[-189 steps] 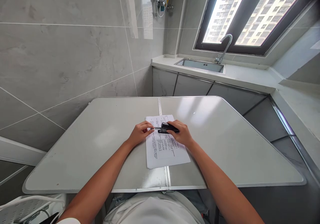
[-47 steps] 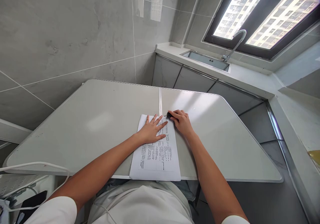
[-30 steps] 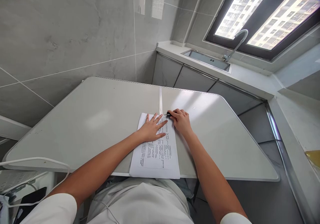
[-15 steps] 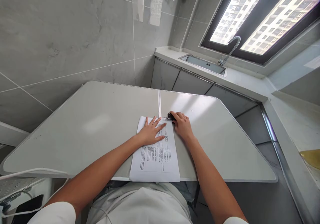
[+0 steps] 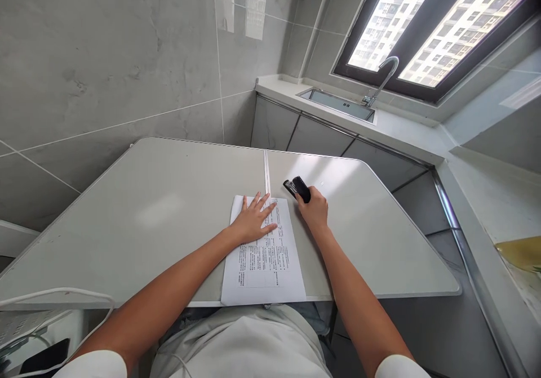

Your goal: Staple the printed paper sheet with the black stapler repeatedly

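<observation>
On the pale folding table, our left hand lies flat, fingers spread and gripping nothing, over the printed paper, hiding some lines of print too small for us to read. Our right hand has its fingers curled around the black stapler, covering its rear end; half a second ago the stapler met the paper's top right corner, and now it is apart, just beyond it.
</observation>
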